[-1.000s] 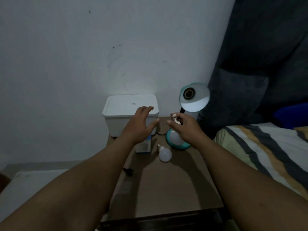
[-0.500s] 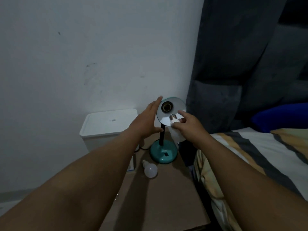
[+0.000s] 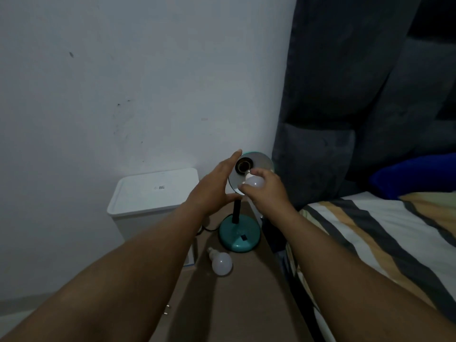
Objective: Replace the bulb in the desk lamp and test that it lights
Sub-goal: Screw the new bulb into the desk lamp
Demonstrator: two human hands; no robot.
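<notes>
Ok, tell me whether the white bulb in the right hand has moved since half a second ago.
Yes. The white bulb in the right hand has moved closer to the dark socket inside the teal lamp shade.

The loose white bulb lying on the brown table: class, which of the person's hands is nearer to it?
Left. The left hand is above the loose white bulb, against the teal lamp shade's edge. The right hand, farther right, holds another white bulb at the socket.
</notes>
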